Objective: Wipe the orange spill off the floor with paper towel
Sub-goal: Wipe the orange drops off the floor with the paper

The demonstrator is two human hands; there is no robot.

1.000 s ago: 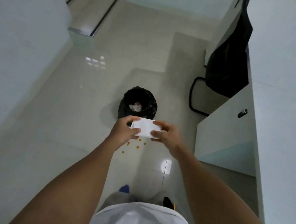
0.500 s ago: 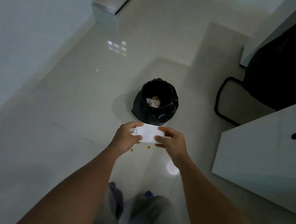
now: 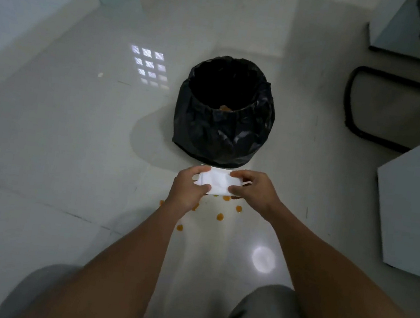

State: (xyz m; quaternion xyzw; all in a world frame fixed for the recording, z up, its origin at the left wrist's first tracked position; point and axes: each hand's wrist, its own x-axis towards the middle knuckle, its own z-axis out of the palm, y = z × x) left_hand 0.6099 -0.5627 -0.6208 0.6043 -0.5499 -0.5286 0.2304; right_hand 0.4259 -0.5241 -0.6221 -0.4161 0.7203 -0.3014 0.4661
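A pale wall is running along the far left, and the glossy tiled floor (image 3: pixel 59 139) is reflecting a grid of window light to the left of the bin. The left hand (image 3: pixel 188 189) is gripping the left end of a folded white paper towel (image 3: pixel 218 184), its thumb lying across the top and its fingers curled beneath. The towel is being held just above the floor, between both hands, directly in front of a bin lined with a black plastic bag (image 3: pixel 224 112), which is standing upright with something orange showing inside. The right hand (image 3: pixel 252 191) is pinching the towel's right end, with its fingers over the top edge. Below the hands, the orange spill (image 3: pixel 220 216) is lying as scattered small drops on the tile, some partly hidden under the towel and the left wrist. A round light reflection is glowing on the floor between the forearms. To the right, a black chair frame (image 3: pixel 351 108) is standing on the floor, and a white cabinet corner (image 3: pixel 415 212) is jutting in from the right edge.
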